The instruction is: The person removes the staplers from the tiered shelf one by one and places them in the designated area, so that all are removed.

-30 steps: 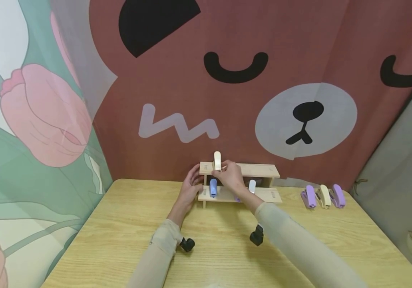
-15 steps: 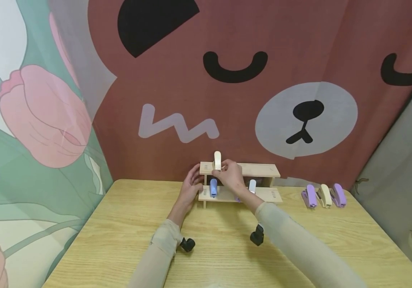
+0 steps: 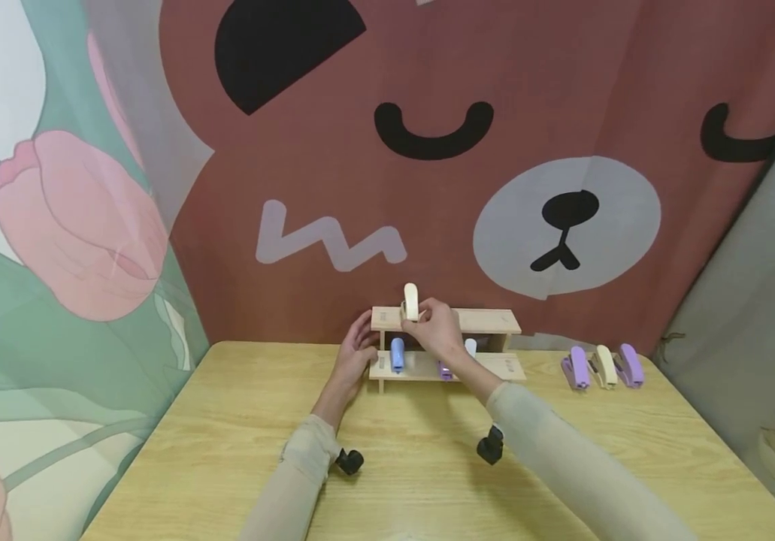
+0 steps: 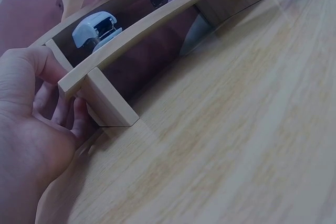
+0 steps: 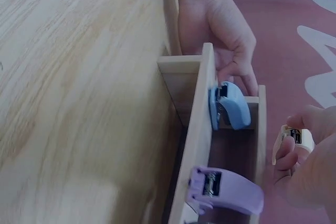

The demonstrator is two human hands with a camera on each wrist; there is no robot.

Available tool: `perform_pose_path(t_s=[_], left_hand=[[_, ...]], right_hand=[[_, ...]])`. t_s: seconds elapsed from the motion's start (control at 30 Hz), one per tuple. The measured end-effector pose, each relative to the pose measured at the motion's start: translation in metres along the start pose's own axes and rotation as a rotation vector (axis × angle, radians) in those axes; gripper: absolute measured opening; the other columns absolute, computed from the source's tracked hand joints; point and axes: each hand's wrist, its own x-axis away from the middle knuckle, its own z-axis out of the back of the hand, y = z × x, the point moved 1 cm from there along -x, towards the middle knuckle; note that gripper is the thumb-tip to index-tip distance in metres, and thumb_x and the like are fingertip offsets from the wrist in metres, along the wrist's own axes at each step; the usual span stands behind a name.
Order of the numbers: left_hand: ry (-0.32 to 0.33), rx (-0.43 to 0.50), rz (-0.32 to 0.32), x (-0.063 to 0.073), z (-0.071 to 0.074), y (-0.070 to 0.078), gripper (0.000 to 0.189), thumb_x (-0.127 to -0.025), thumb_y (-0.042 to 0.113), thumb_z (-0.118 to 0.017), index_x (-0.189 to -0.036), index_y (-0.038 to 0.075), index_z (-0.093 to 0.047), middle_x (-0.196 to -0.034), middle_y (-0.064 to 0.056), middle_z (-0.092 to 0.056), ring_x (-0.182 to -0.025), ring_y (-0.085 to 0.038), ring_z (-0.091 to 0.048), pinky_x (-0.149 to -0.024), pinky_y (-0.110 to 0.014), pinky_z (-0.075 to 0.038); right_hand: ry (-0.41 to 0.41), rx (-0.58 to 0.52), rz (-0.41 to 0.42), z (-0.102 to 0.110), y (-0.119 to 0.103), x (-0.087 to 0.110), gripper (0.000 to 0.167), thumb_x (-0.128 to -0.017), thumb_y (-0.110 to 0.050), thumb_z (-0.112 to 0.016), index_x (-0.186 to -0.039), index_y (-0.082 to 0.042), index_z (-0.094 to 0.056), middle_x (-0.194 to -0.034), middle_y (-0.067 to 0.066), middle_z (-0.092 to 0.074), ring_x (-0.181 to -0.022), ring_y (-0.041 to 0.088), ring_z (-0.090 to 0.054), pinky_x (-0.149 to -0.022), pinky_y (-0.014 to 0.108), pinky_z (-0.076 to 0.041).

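Note:
Near the back of the table stands a two-tier wooden rack (image 3: 488, 321). At its left end my left hand (image 3: 355, 359) grips the side, the thumb at the lower shelf's corner and fingers behind it in the left wrist view. Above, my right hand (image 3: 440, 328) pinches a cream mini stapler (image 3: 411, 300), held upright at the upper shelf's left part. The lower shelf bears a blue stapler (image 3: 397, 355), a purple stapler (image 3: 444, 370) and a white stapler (image 3: 471, 347). My right forearm partly hides the last two. Whether the cream stapler's base touches the shelf, I cannot tell.
Right of the rack, a purple stapler (image 3: 579, 367), a cream stapler (image 3: 606, 366) and another purple stapler (image 3: 630, 365) stand in a row on the table (image 3: 238, 451). A curtain with a bear print (image 3: 306, 300) hangs directly behind the rack.
The head view has shifted slightly. My right wrist has moved a little, showing more of the lower shelf's purple stapler and less of the white one. Both hands keep their holds.

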Motion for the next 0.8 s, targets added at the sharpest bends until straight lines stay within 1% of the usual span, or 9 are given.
perform_pose_path(t_s=[0.07, 0.13, 0.23, 0.33, 0.43, 0.57, 0.67, 0.8], left_hand=[[0.002, 0.002, 0.005, 0.002, 0.0, -0.001, 0.095, -0.073, -0.021, -0.05, -0.152, 0.032, -0.045, -0.15, 0.0, -0.048, -0.13, -0.028, -0.048, -0.061, -0.026, -0.044], [-0.003, 0.002, 0.002, 0.004, 0.0, -0.002, 0.095, -0.074, -0.021, -0.051, -0.153, 0.031, -0.044, -0.15, 0.0, -0.047, -0.13, -0.028, -0.048, -0.065, -0.027, -0.045], [-0.005, 0.007, -0.008, 0.006, 0.002, -0.003, 0.094, -0.075, -0.021, -0.055, -0.153, 0.029, -0.044, -0.149, -0.002, -0.048, -0.13, -0.029, -0.048, -0.076, -0.029, -0.05], [-0.011, 0.008, -0.021, 0.007, 0.004, -0.003, 0.094, -0.075, -0.023, -0.059, -0.153, 0.027, -0.045, -0.148, -0.003, -0.049, -0.129, -0.03, -0.048, -0.088, -0.032, -0.051], [-0.022, 0.0, -0.02, 0.007, 0.005, -0.004, 0.096, -0.075, -0.024, -0.061, -0.153, 0.028, -0.044, -0.149, -0.003, -0.049, -0.129, -0.03, -0.048, -0.089, -0.034, -0.052], [-0.039, -0.007, -0.027, 0.006, 0.005, -0.004, 0.098, -0.075, -0.025, -0.06, -0.155, 0.028, -0.042, -0.151, -0.004, -0.046, -0.131, -0.031, -0.045, -0.088, -0.034, -0.052], [-0.038, -0.008, -0.036, 0.004, 0.004, -0.003, 0.099, -0.074, -0.026, -0.059, -0.155, 0.027, -0.041, -0.152, -0.004, -0.045, -0.131, -0.032, -0.045, -0.088, -0.033, -0.051], [-0.031, -0.016, -0.03, 0.002, 0.001, -0.001, 0.099, -0.074, -0.026, -0.058, -0.153, 0.031, -0.044, -0.15, -0.001, -0.048, -0.13, -0.029, -0.047, -0.088, -0.033, -0.051]], right_hand=[[0.01, 0.0, 0.015, 0.007, -0.001, 0.003, 0.032, -0.082, -0.027, -0.081, -0.1, -0.003, -0.068, -0.074, 0.005, -0.064, -0.062, 0.017, -0.057, -0.056, 0.032, -0.046], [0.014, -0.009, 0.02, 0.014, -0.001, 0.005, 0.032, -0.083, -0.027, -0.081, -0.1, -0.002, -0.068, -0.073, 0.006, -0.064, -0.062, 0.018, -0.057, -0.056, 0.032, -0.046], [0.015, -0.018, 0.022, 0.022, -0.002, 0.008, 0.033, -0.084, -0.026, -0.081, -0.101, -0.002, -0.068, -0.074, 0.006, -0.064, -0.062, 0.019, -0.057, -0.056, 0.033, -0.046], [0.014, -0.017, 0.01, 0.03, -0.002, 0.011, 0.034, -0.084, -0.025, -0.082, -0.104, -0.001, -0.068, -0.075, 0.006, -0.063, -0.063, 0.019, -0.056, -0.055, 0.032, -0.046], [0.021, -0.013, -0.006, 0.037, -0.002, 0.014, 0.035, -0.084, -0.025, -0.082, -0.106, -0.001, -0.069, -0.076, 0.006, -0.063, -0.063, 0.018, -0.056, -0.055, 0.031, -0.045], [0.037, -0.013, -0.02, 0.05, 0.0, 0.017, 0.035, -0.083, -0.025, -0.083, -0.106, -0.003, -0.069, -0.076, 0.008, -0.064, -0.062, 0.018, -0.056, -0.054, 0.032, -0.044], [0.043, -0.007, -0.019, 0.06, 0.004, 0.02, 0.037, -0.082, -0.028, -0.083, -0.106, -0.004, -0.068, -0.077, 0.008, -0.064, -0.062, 0.018, -0.055, -0.053, 0.032, -0.044], [0.055, 0.018, -0.002, 0.074, 0.014, 0.023, 0.04, -0.083, -0.029, -0.082, -0.109, -0.002, -0.068, -0.076, 0.009, -0.063, -0.062, 0.017, -0.054, -0.053, 0.031, -0.042]])
